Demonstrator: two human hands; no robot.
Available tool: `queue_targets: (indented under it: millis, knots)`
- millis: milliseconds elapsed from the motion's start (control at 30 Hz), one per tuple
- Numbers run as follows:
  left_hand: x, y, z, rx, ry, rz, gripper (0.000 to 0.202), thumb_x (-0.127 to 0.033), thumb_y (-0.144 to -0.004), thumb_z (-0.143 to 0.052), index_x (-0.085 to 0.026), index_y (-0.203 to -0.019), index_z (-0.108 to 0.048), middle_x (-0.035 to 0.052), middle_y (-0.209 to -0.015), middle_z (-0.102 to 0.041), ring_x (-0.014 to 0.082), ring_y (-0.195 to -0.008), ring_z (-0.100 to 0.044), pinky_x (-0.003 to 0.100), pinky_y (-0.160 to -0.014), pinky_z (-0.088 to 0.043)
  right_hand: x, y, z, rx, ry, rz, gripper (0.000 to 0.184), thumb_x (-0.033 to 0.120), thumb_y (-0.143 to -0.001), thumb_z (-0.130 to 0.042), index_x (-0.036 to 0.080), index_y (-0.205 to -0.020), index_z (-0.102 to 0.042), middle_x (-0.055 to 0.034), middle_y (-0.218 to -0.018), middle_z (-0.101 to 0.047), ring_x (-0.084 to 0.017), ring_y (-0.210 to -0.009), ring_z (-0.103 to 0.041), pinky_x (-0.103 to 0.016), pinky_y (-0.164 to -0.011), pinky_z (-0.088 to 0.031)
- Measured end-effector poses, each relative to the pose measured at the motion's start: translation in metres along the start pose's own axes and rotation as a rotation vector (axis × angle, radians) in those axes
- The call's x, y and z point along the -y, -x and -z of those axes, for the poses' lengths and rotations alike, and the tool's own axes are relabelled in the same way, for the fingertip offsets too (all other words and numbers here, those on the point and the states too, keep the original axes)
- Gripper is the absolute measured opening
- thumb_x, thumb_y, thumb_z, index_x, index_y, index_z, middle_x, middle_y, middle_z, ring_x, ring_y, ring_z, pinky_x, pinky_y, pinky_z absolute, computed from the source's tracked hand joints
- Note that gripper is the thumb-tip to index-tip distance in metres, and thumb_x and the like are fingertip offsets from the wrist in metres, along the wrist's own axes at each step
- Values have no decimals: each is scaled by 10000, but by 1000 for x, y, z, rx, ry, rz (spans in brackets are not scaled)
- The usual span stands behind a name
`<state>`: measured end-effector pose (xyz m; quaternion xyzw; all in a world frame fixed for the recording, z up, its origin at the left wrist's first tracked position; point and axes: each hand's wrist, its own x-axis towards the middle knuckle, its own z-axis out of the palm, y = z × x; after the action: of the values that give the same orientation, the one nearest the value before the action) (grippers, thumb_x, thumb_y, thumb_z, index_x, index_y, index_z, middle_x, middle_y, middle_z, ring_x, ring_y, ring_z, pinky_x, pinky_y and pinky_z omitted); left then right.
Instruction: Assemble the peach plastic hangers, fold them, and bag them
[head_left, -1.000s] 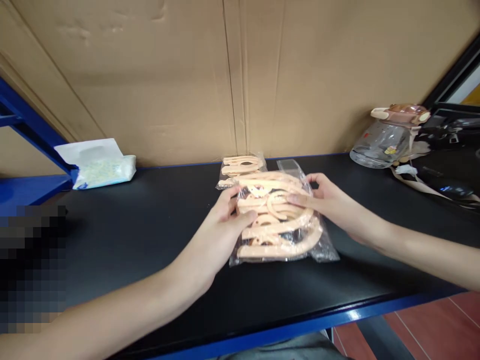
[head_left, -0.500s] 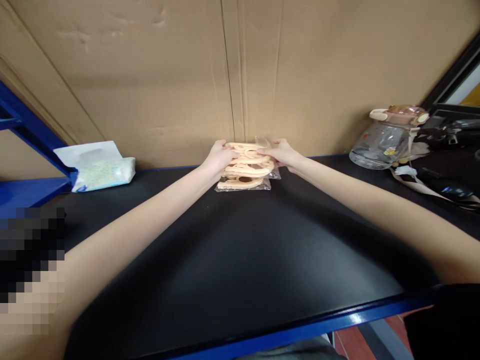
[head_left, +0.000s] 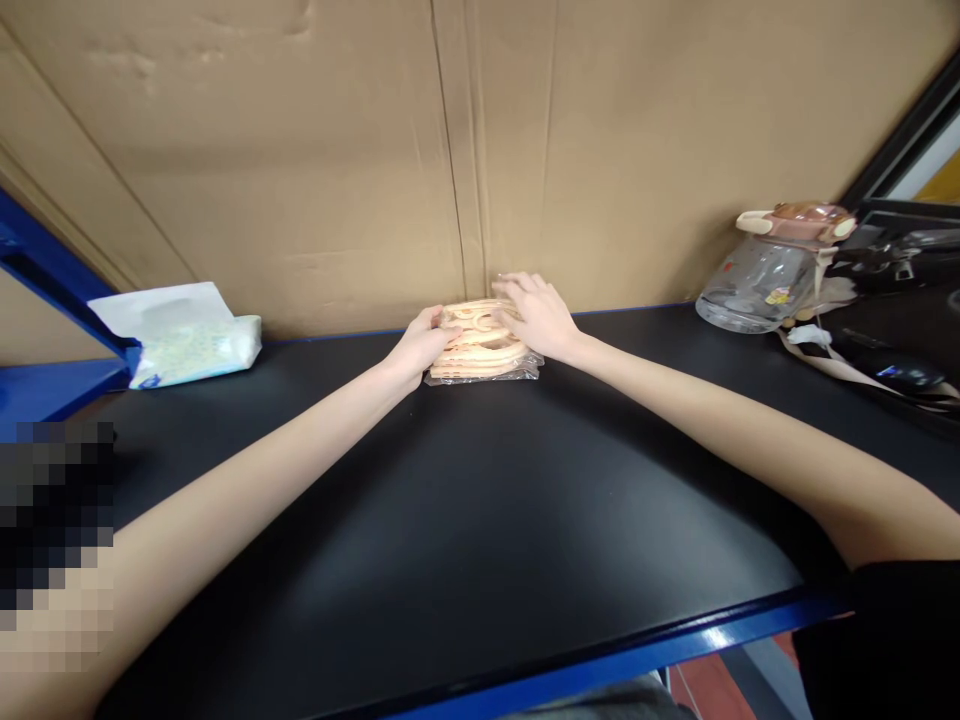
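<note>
A stack of peach-coloured, curved plastic pieces in clear bags [head_left: 484, 352] lies at the back of the black table, close to the cardboard. My left hand [head_left: 417, 345] is closed on the stack's left end, its thumb over the top and its other fingers partly hidden behind. My right hand [head_left: 541, 315] is over the stack's far right corner. Its fingers are stretched out and a little apart, the thumb reaching over the top bag; whether the fingertips touch the plastic, I cannot tell.
A packet of wipes [head_left: 199, 350] with a white sheet of paper [head_left: 169, 310] is at the back left. A clear water bottle [head_left: 757, 285] with a strap stands at the back right, beside a black bag [head_left: 900, 300]. Cardboard [head_left: 337, 150] walls off the rear of the table [head_left: 480, 520].
The bagged pieces, spread in steps before, now lie squarely stacked and lower. My right hand has let go its grip on the right side and opened over the far corner. My left hand remains at the left end.
</note>
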<state>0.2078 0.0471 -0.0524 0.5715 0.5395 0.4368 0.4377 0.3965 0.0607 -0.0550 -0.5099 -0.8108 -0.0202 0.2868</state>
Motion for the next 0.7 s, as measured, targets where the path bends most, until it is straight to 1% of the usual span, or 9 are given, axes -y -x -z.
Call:
queue_targets:
  millis: [67, 133, 233, 300, 367, 433, 500, 633, 700]
  knots:
    - [1, 2, 2, 12, -11, -5, 641, -134, -825, -624, -115, -1416, -376, 183, -1461, -419, 257, -1243, -530, 324, -1005, -463, -2, -3, -3, 79, -11, 16, 445, 374, -950, -377, 131, -1273, -562, -142, -1355, -535, -318, -1253, -465, -488, -1049, -348]
    - [3, 4, 3, 12, -25, -14, 646, -154, -828, -628, -116, -1421, -373, 178, -1463, -421, 258, -1267, -508, 326, -1023, -448, -4, -6, -5, 140, -29, 20, 493, 441, -959, -355, 132, -1278, -569, -139, -1325, -571, -307, -1241, -494, -468, -1040, -369]
    - [6, 7, 3, 11, -51, -43, 623, -190, -846, -618, -108, -1417, -382, 170, -1447, -448, 251, -1289, -485, 323, -1056, -412, -6, -8, -1, 238, -49, 18, 656, 590, -925, -359, 131, -1375, -487, -152, -1434, -481, -325, -1321, -432, -470, -1073, -350]
    - [8, 7, 4, 14, -71, -62, 617, -211, -858, -608, -96, -1419, -380, 173, -1451, -443, 255, -1299, -473, 330, -1075, -390, -7, -8, 4, 303, -58, 10, 813, 701, -852, -403, 147, -1447, -395, -149, -1505, -388, -344, -1371, -368, -484, -1097, -332]
    - [10, 7, 4, 19, -90, -75, 616, -228, -868, -598, -83, -1424, -373, 182, -1463, -424, 263, -1312, -456, 343, -1090, -368, -8, -8, 9, 373, -65, 8, 988, 778, -746, -487, 164, -1497, -297, -141, -1551, -300, -361, -1408, -295, -500, -1120, -309]
    - [11, 7, 5, 28, -101, -90, 612, -251, -877, -593, -90, -1425, -375, 180, -1470, -418, 266, -1325, -441, 340, -1094, -361, -9, -8, 13, 437, -72, 15, 1121, 803, -668, -552, 152, -1520, -225, -144, -1574, -233, -370, -1434, -226, -509, -1144, -273]
    - [13, 7, 4, 36, -106, -105, 610, -279, -883, -590, -113, -1429, -375, 165, -1484, -407, 260, -1345, -419, 325, -1094, -358, -8, -7, 15, 472, -68, 25, 1169, 797, -658, -569, 116, -1526, -185, -161, -1582, -195, -372, -1445, -187, -508, -1162, -237]
    - [16, 8, 2, 31, -118, -117, 621, -324, -905, -556, -159, -1460, -330, 131, -1546, -312, 246, -1410, -321, 324, -1130, -304, -6, -5, 14, 449, -12, 51, 1161, 783, -691, -546, 73, -1525, -159, -187, -1569, -218, -388, -1432, -215, -519, -1150, -247]
    - [16, 8, 1, 27, -128, -116, 636, -338, -909, -546, -160, -1471, -308, 135, -1549, -305, 250, -1422, -298, 332, -1137, -293, -4, -4, 14, 426, 22, 65, 1156, 789, -702, -523, 55, -1521, -166, -198, -1555, -252, -402, -1411, -257, -529, -1136, -260]
